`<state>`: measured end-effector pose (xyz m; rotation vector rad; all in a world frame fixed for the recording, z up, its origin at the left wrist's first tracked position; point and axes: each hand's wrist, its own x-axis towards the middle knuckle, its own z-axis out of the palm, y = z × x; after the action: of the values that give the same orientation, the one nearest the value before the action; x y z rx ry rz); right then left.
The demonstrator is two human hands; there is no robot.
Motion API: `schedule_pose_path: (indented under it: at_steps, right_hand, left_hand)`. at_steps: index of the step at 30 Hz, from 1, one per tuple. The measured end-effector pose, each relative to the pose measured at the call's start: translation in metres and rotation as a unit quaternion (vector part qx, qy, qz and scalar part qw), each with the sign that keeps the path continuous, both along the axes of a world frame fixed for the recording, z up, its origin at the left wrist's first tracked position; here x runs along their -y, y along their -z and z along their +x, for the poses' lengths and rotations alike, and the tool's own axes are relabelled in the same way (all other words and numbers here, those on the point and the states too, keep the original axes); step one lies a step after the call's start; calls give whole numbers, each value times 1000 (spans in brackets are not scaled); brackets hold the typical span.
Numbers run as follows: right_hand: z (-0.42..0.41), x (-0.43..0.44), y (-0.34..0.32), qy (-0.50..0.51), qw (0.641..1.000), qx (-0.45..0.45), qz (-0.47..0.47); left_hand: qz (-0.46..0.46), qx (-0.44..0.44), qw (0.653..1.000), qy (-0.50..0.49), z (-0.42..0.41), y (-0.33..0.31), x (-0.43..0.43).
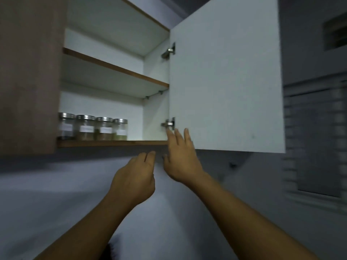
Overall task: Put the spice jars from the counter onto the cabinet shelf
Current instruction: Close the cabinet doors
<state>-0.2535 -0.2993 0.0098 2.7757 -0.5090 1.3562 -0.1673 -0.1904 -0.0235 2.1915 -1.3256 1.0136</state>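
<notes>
I see four spice jars (93, 128), clear glass with silver lids and white labels, lined up on the bottom shelf (112, 143). Below its front edge, my left hand (134, 182) hangs loosely curled, empty; my right hand (181, 158) reaches up, fingers spread, holding nothing.

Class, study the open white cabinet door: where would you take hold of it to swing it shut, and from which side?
Probably grip the cabinet door by its free vertical edge on the right, farthest from the hinges, fingers wrapping from the right. No handle shows on the inner face, and the right hand sits by the hinge side, where leverage is poor.
</notes>
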Motion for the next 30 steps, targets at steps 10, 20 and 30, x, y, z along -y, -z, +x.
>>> schedule_pose_path:
  at_steps: [10, 20, 30]
  right_hand:
    - [-161, 132, -51, 224, 968, 95, -66]
    - [-197, 220, -35, -1, 995, 99, 11]
    - [-187, 186, -39, -44, 992, 111, 49]
  left_hand:
    - [-44, 59, 990, 118, -130, -20, 146]
    - [-79, 31, 986, 141, -193, -21, 270]
    - [-155, 3, 982, 110, -186, -26, 250]
